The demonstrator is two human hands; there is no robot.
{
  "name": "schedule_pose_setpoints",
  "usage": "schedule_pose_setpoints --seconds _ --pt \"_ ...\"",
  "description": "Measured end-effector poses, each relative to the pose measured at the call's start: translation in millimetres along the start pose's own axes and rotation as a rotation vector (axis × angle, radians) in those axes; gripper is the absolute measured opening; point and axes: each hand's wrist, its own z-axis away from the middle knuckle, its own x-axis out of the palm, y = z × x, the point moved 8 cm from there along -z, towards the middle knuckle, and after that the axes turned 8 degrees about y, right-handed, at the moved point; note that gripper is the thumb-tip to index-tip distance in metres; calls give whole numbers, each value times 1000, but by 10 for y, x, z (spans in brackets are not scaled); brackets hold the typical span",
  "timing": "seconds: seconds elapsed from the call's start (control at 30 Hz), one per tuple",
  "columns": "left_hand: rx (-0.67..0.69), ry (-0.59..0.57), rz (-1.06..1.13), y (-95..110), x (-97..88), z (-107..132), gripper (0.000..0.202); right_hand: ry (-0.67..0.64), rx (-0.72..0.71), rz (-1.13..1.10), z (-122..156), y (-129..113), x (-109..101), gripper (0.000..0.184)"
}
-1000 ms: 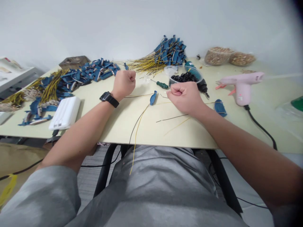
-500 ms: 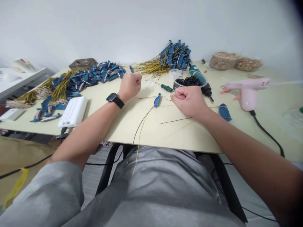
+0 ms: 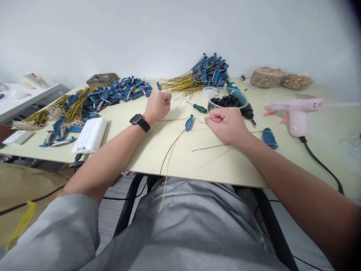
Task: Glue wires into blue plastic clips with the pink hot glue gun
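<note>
My left hand [image 3: 158, 105], with a black watch [image 3: 139, 122] on its wrist, rests on the pale table [image 3: 180, 162] as a closed fist; nothing shows in it. My right hand [image 3: 225, 123] is also a closed fist on the table, nothing visible in it. Between them lies a small blue piece [image 3: 189, 122] with a black and a yellow wire [image 3: 168, 154] trailing over the table's front edge onto my lap. A thin wire runs from the left fist toward the blue piece. Loose black and yellow wires [image 3: 211, 147] lie just below my right hand.
Heaps of blue pieces with yellow wires lie at the left [image 3: 84, 99] and back [image 3: 207, 71]. A clear bowl of black parts [image 3: 227, 99], a green screwdriver [image 3: 199, 108], a pink glue gun [image 3: 295, 113] with its cable, a white box [image 3: 89, 135] and two bowls [image 3: 267, 77] stand around.
Both fists stay clenched and in place on the table. The whole scene has slid a little down and right in the picture as my head moved.
</note>
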Motion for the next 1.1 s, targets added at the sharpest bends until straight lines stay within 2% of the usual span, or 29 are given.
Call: schedule_pose_setpoints --seconds 0.23,0.73,1.1 --pt "-7 -17 -54 -2 10 15 41 -8 -17 7 4 20 13 51" --pt "44 -17 -18 -48 29 17 40 -26 -4 -42 11 33 43 49" --pt "12 -24 -15 -42 25 5 38 -28 -10 -35 23 43 49 53"
